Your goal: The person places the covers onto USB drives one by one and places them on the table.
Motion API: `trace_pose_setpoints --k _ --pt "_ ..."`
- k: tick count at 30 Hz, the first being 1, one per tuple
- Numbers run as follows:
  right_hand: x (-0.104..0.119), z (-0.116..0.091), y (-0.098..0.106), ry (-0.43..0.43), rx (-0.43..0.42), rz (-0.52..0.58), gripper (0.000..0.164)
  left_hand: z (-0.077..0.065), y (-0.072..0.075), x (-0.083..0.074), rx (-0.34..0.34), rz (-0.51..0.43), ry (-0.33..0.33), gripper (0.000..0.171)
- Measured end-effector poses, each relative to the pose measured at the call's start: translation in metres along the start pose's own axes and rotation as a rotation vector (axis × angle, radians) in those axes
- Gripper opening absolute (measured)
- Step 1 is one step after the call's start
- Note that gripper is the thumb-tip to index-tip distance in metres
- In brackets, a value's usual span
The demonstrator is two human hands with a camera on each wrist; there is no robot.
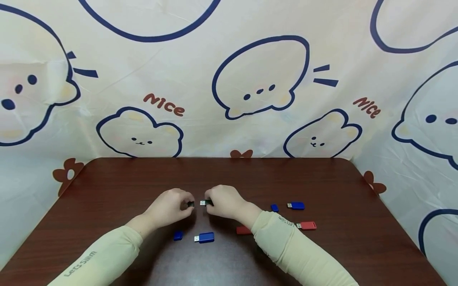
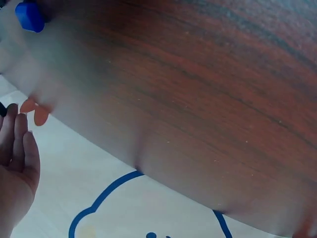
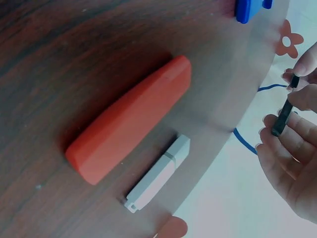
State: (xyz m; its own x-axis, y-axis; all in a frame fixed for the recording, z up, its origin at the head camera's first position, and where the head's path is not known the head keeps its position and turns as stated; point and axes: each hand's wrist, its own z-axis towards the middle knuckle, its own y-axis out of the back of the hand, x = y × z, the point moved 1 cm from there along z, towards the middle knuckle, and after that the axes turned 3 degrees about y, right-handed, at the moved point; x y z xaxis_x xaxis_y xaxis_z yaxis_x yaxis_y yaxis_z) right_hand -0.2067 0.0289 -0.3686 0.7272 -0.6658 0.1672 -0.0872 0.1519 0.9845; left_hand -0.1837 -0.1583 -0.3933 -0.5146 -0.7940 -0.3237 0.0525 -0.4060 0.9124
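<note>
My left hand (image 1: 171, 205) pinches a small black USB cap (image 1: 191, 204) between thumb and fingertips. Just across a narrow gap, my right hand (image 1: 227, 202) holds a black USB stick (image 1: 208, 202), its metal plug bare and pointing left at the cap. In the right wrist view the black stick (image 3: 282, 118) lies across the fingers at the right edge. Nearer to me lie a blue cap (image 1: 178, 236) and an uncapped blue USB stick (image 1: 204, 238). The right forearm partly covers a red piece (image 1: 243, 230).
Right of my right hand lie another blue cap (image 1: 274, 207), an uncapped blue USB stick (image 1: 296, 205) and an uncapped red one (image 1: 306, 225). The right wrist view shows a white USB stick (image 3: 158, 173). A printed cloth (image 1: 200, 131) hangs behind the brown table (image 1: 118, 178).
</note>
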Motion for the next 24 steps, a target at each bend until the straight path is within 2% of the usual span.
trace_pose_setpoints --k 6,13,24 --pt "-0.002 -0.001 0.004 0.011 -0.009 0.008 0.003 0.002 0.004 -0.003 -0.004 -0.025 -0.013 0.012" --pt "-0.004 -0.004 0.004 0.007 -0.019 0.023 0.005 0.004 0.006 -0.008 0.022 -0.087 -0.036 0.014" --pt "0.001 -0.006 0.005 0.033 -0.055 0.003 0.003 0.004 0.003 -0.01 -0.042 -0.045 -0.047 0.016"
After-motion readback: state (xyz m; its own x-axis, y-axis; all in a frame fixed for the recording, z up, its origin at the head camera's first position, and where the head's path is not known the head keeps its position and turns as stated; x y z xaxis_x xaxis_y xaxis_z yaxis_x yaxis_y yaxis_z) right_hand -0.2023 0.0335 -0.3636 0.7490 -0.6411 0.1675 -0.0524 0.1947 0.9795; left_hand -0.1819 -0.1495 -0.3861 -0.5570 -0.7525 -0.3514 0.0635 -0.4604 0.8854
